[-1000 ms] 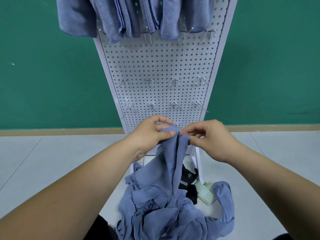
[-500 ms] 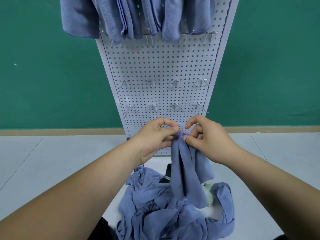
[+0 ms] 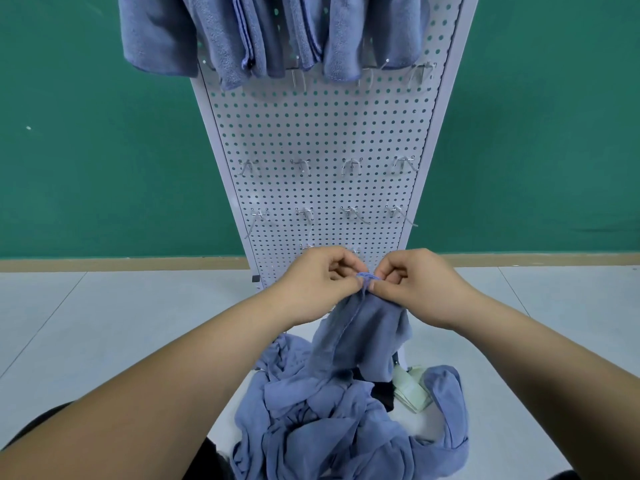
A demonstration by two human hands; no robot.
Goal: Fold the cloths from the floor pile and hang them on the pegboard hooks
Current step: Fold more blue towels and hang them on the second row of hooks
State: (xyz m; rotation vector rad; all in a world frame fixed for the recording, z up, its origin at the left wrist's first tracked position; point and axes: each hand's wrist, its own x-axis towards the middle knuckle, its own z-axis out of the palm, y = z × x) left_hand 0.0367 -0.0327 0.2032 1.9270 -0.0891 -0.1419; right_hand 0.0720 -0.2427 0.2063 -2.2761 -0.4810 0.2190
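A blue-grey cloth hangs from both my hands in front of the white pegboard. My left hand and my right hand pinch its top edge close together, fingertips almost touching. Below it a pile of the same blue-grey cloths lies crumpled on the floor. Several folded blue cloths hang from the top row of hooks. Two lower rows of bare metal hooks stick out of the board.
The pegboard stands against a green wall with a wooden skirting strip. A pale green object and something black lie on the light floor beside the pile, at the board's foot.
The hands have shifted slightly right and closed in on the cloth's top edge. The hanging cloth has bunched shorter and wider beneath them.
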